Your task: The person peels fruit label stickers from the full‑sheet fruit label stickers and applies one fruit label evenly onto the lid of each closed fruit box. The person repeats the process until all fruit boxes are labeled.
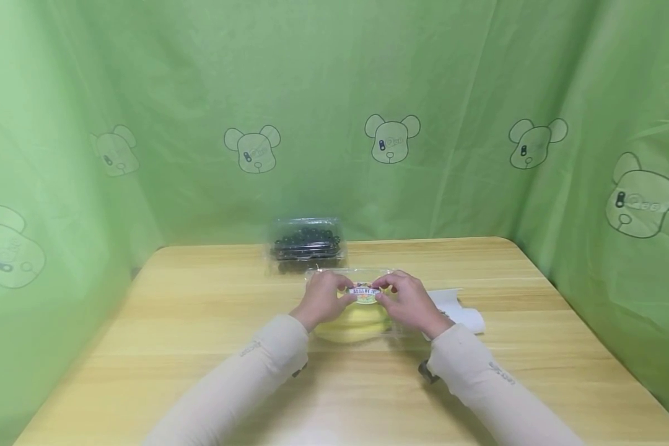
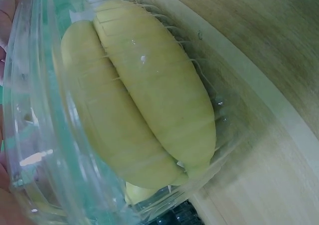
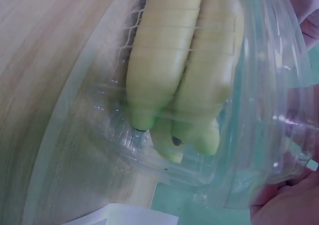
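A clear plastic box [image 1: 393, 328] of yellow bananas [image 1: 351, 322] stands on the table in front of me. At its lid is a round, colourful label [image 1: 363, 292] with a white printed band. My left hand [image 1: 324, 297] pinches the label's left edge, thumb and index finger curled. The right hand [image 1: 409, 300] does the same at the right edge. Whether the label touches the lid cannot be made out. Bananas [image 2: 154, 80] show through the box wall in the left wrist view; their green-tinged ends [image 3: 144, 117] appear in the right wrist view.
Behind the box, slightly left, sits another clear container [image 1: 309, 223] of dark round fruit [image 1: 306, 241]. A curled white paper sheet [image 1: 468, 319] lies beside the right hand. The wooden table [image 1: 201, 347] is surrounded by a green curtain [image 1: 323, 74] with bear prints.
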`<act>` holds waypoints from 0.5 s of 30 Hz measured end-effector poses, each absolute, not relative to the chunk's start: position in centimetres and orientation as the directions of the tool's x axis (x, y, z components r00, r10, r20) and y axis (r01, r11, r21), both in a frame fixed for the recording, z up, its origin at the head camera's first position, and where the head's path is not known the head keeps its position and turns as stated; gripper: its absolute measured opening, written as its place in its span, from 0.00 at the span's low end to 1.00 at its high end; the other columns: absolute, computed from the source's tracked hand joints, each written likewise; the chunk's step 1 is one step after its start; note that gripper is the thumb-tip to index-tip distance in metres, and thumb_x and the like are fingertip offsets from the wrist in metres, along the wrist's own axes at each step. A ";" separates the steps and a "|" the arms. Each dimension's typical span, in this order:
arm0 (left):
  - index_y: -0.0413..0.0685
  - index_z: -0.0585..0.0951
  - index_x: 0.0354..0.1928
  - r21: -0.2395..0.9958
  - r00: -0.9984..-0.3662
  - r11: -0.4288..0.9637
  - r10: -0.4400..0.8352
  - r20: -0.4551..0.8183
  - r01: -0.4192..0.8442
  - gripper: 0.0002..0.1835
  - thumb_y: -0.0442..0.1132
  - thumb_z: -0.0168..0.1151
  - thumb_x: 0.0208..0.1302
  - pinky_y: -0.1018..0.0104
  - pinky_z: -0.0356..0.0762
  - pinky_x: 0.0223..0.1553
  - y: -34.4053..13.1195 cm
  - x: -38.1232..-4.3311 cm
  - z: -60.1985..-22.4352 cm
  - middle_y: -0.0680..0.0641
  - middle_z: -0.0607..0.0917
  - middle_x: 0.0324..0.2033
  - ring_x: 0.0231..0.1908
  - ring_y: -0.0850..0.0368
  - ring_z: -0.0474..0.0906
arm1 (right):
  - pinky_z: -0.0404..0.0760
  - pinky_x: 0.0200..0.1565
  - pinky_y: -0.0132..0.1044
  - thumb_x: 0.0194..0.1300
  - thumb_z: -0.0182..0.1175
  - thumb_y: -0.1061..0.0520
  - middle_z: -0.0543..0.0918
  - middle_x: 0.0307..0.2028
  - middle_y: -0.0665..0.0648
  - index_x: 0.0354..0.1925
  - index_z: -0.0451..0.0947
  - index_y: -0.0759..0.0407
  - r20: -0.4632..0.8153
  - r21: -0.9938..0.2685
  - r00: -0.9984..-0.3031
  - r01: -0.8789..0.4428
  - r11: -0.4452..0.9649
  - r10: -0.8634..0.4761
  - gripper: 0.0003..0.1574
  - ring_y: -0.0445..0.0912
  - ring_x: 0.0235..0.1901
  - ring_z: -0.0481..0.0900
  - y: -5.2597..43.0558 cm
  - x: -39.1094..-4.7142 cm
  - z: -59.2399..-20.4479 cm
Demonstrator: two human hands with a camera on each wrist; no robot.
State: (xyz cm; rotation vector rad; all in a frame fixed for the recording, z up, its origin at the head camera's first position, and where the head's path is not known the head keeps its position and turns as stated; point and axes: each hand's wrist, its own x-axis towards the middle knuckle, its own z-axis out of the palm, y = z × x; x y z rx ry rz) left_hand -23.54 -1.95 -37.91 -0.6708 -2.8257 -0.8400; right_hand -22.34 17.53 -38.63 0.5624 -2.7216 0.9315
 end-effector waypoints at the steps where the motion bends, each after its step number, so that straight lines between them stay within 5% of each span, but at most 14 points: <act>1: 0.48 0.83 0.42 0.491 -0.895 0.749 0.381 0.231 0.445 0.14 0.46 0.63 0.57 0.57 0.64 0.52 -1.9 -23.5 -37.9 0.51 0.83 0.37 0.40 0.56 0.73 | 0.76 0.41 0.43 0.57 0.62 0.57 0.78 0.39 0.52 0.41 0.80 0.53 0.316 -0.544 -0.905 -0.419 0.727 -0.286 0.12 0.51 0.39 0.74 17.5 -22.3 -38.6; 15: 0.52 0.84 0.38 0.458 -0.870 0.740 0.407 0.279 0.493 0.09 0.46 0.61 0.59 0.56 0.60 0.57 -1.4 -23.4 -37.8 0.55 0.84 0.38 0.43 0.56 0.75 | 0.68 0.51 0.49 0.59 0.60 0.57 0.78 0.37 0.49 0.40 0.81 0.55 0.366 -0.481 -0.858 -0.505 0.717 -0.360 0.09 0.48 0.44 0.70 17.2 -22.3 -38.7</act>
